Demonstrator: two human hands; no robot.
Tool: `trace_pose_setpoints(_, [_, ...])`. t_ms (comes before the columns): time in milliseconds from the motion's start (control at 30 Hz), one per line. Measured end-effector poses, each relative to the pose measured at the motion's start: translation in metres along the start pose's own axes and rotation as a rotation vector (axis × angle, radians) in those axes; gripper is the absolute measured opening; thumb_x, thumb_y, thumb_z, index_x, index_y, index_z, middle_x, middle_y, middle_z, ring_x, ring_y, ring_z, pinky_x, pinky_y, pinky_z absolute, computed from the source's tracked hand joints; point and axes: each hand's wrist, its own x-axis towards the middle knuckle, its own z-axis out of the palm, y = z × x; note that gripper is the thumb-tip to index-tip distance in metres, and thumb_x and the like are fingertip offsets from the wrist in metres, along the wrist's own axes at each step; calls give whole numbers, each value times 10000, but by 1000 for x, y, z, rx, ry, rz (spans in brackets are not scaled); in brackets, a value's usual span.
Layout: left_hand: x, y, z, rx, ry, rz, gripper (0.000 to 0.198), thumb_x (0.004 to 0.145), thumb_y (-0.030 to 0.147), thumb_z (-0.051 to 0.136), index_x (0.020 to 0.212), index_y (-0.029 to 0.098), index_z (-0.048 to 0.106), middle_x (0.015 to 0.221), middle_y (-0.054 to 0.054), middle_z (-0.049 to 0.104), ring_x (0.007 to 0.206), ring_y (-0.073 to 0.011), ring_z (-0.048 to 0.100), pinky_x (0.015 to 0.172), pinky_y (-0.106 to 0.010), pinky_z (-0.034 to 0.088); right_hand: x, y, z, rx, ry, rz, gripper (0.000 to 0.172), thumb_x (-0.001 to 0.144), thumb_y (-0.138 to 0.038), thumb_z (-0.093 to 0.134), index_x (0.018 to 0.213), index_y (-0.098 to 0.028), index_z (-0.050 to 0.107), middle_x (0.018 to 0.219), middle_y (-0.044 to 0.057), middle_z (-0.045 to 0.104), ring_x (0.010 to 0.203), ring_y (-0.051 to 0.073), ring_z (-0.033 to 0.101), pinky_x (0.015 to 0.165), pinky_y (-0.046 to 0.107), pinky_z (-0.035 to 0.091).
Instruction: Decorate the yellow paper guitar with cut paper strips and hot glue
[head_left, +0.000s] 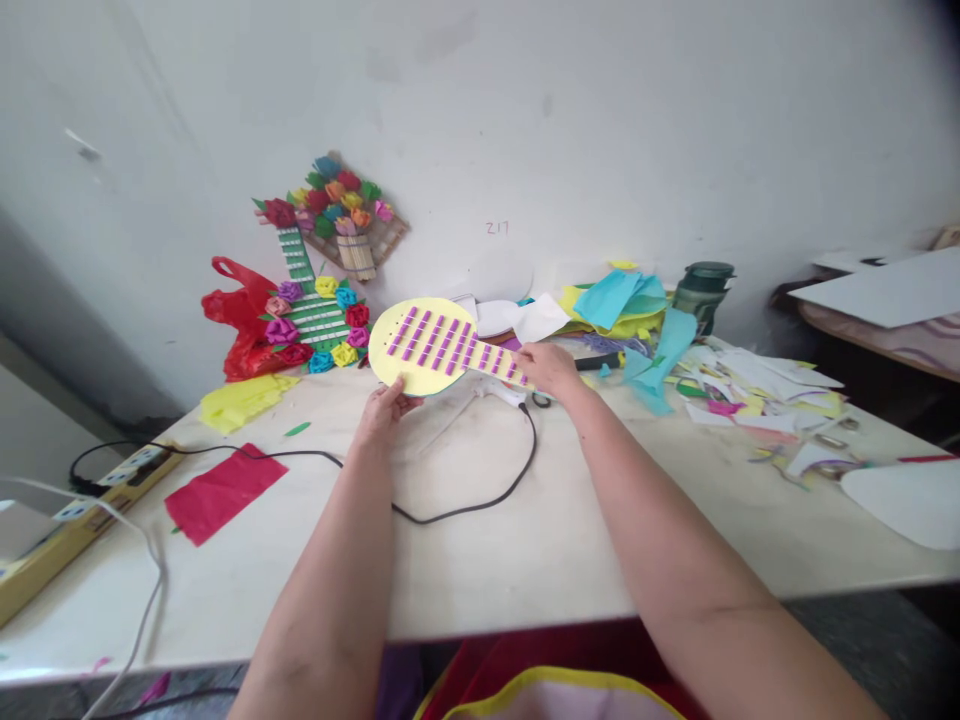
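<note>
Between my hands is a yellow guitar-shaped paper cutout (381, 352) with rows of purple strips across its round body and narrow neck. My left hand (391, 405) grips the lower edge of the round body, thumb on the front. My right hand (551, 370) is closed around the end of the neck and hides its tip. The cutout is held above the table, tilted toward me. Under it lies a glue gun (504, 393), partly hidden, with a black cord (450, 517) looping over the table.
Against the wall stand a green guitar craft with paper roses (322, 318) and a flower-bouquet craft (356, 255). Red paper (225, 492), yellow paper (244, 400) and a power strip (124, 480) lie left. A bottle (703, 295), blue crepe paper (667, 355) and paper scraps (757, 390) are right.
</note>
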Motion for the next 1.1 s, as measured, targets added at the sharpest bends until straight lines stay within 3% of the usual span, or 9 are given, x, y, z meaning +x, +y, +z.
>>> trace_pose_setpoints(167, [0,3,-4,0,-41,28,313,651,335,701,828,83,645,694,-97,686,581,-169,624,604,-279,517,-5,12,-17,519,-290,38,359,755,-491,526,683,-156,631,650,38,645,590,154,555,515,239,363])
trace_pose_setpoints(267, [-1,5,-5,-9,-56,30,304,656,323,695,839,85,650,729,-104,691,593,-172,623,590,-280,509,-9,16,-23,781,-491,66,337,686,-494,622,713,-159,635,646,29,645,556,140,552,510,240,394])
trace_pose_setpoints(400, [0,6,-6,-30,-6,10,303,694,354,663,843,92,644,654,-87,674,575,-165,616,583,-269,503,-10,14,-14,893,-695,42,298,631,-422,698,699,-143,620,614,5,627,511,109,531,486,223,396])
trace_pose_setpoints(500, [3,7,-8,-36,83,15,341,733,410,620,877,102,627,632,-68,661,557,-151,613,612,-272,509,-10,7,0,1017,-732,65,273,642,-393,699,705,-145,604,621,2,630,513,102,543,499,223,419])
trace_pose_setpoints(600, [5,8,-6,-3,205,11,432,777,516,518,868,101,593,587,-62,637,518,-143,604,620,-290,512,-12,-5,13,1139,-698,113,260,666,-388,680,734,-152,595,617,4,624,501,109,551,496,235,435])
trace_pose_setpoints(700, [4,7,4,50,269,-25,492,778,587,455,837,106,542,617,-97,649,522,-149,609,611,-298,509,-15,-21,20,1132,-543,141,249,705,-399,633,738,-161,569,609,1,603,508,118,547,494,242,434])
trace_pose_setpoints(900, [-10,5,46,55,64,-92,489,659,529,650,894,113,546,862,-151,669,652,-172,633,657,-312,508,-13,-50,32,662,-146,37,257,778,-416,497,662,-186,506,588,-15,546,569,125,504,492,224,351])
trace_pose_setpoints(1000, [-19,9,63,79,-25,-77,479,618,505,691,876,112,600,845,-128,660,653,-160,618,642,-287,496,-17,-62,41,516,-18,-8,283,802,-432,453,648,-197,488,625,1,552,614,147,512,526,242,345])
trace_pose_setpoints(1100, [-24,14,76,137,38,-36,455,563,457,740,845,121,618,734,-73,646,604,-145,589,580,-258,470,-27,-79,50,467,52,2,290,842,-435,386,727,-205,520,686,34,601,646,174,544,555,265,362])
